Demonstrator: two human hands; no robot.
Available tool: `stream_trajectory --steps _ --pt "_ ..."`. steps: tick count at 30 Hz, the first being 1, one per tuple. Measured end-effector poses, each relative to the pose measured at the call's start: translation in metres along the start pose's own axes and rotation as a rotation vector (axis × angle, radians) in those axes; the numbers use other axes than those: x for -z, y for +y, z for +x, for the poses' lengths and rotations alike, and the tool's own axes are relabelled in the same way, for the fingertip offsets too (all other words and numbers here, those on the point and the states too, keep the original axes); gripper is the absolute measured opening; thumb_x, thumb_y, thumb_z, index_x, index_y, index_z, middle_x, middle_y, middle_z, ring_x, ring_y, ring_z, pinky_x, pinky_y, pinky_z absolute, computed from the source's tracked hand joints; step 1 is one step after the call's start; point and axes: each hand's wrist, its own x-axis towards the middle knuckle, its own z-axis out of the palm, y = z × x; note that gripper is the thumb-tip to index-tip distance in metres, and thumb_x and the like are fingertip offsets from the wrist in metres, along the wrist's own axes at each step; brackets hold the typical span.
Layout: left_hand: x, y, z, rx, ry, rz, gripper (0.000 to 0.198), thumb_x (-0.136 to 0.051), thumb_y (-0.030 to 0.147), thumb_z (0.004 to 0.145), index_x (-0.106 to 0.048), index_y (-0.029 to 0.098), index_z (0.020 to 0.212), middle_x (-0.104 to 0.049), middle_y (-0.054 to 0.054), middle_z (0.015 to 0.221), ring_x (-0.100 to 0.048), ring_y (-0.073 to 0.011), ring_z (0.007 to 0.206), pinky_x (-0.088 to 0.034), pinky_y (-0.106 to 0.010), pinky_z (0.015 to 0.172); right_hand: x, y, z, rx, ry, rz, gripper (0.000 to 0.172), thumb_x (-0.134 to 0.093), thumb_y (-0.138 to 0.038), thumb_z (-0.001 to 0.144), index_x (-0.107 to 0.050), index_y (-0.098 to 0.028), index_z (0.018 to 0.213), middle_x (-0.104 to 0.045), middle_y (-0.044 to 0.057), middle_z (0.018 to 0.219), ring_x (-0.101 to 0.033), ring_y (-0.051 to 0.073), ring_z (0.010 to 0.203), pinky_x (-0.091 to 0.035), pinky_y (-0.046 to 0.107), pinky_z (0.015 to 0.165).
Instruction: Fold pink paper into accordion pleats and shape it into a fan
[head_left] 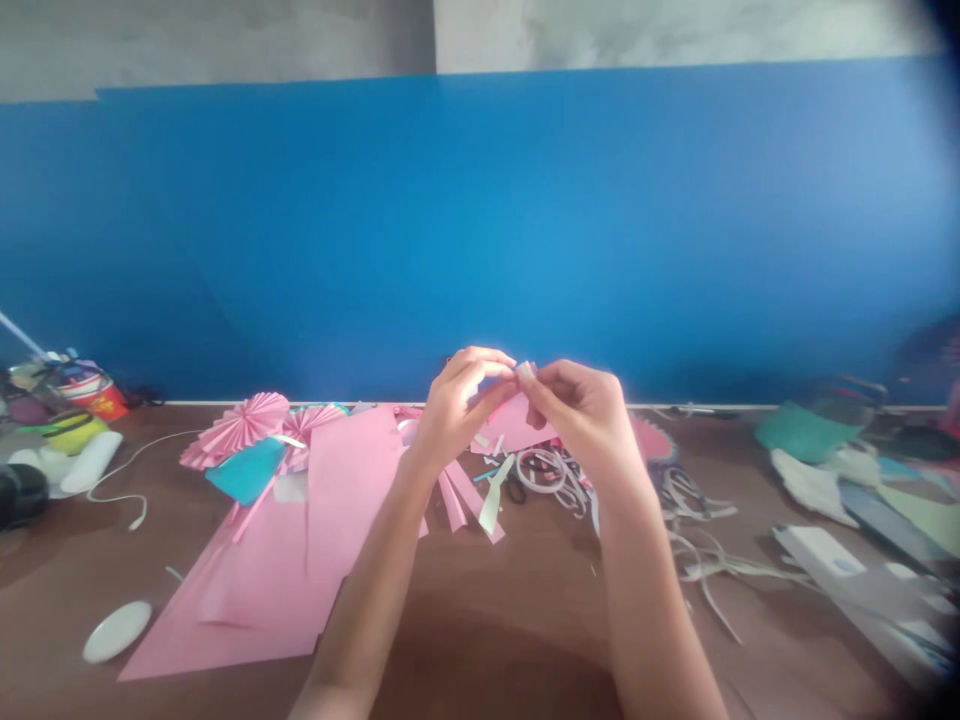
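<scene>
My left hand [469,400] and my right hand [581,402] are raised above the far part of the table, their fingertips meeting. Between the right thumb and fingers is a small whitish piece [526,370], perhaps paper or tape; its kind is too small to tell. The left thumb and fingers pinch at its left edge. Just under the hands lies pink paper [514,425]. Below it are black-handled scissors [516,490], partly hidden, and curled white strips [551,475]. A folded pink strip [454,500] lies below the left hand.
Large pink sheets [352,500] cover the left of the brown table, with pleated pink paper fans [255,425] and a teal piece [247,470] behind. A white oval object [118,632] and a white cable [135,510] lie further left. Clutter including green material [806,432] fills the right. A blue wall [480,230] rises behind.
</scene>
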Motion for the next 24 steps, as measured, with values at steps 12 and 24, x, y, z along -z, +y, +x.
stream_trajectory --steps 12,24 --pt "-0.001 -0.005 -0.004 -0.138 0.048 0.187 0.007 -0.061 0.022 0.094 -0.06 0.022 0.101 -0.069 -0.006 0.106 -0.065 -0.0184 0.104 -0.052 -0.036 0.091 -0.012 -0.004 -0.006 -0.01 0.052 -0.046 0.026 -0.064 -0.039 0.088 -0.064 -0.016 0.077 -0.062 -0.001 0.055 -0.056 0.011 0.05 -0.039 0.022 0.047" --pt "0.002 -0.004 -0.002 -0.11 -0.069 0.355 0.005 -0.052 0.02 0.095 -0.048 0.021 0.094 -0.059 -0.01 0.113 -0.058 -0.0214 0.106 -0.048 -0.036 0.09 -0.016 0.0 -0.008 0.049 -0.012 -0.169 0.027 -0.058 -0.041 0.094 -0.061 -0.018 0.08 -0.063 -0.001 0.06 -0.054 0.011 0.052 -0.038 0.023 0.05"
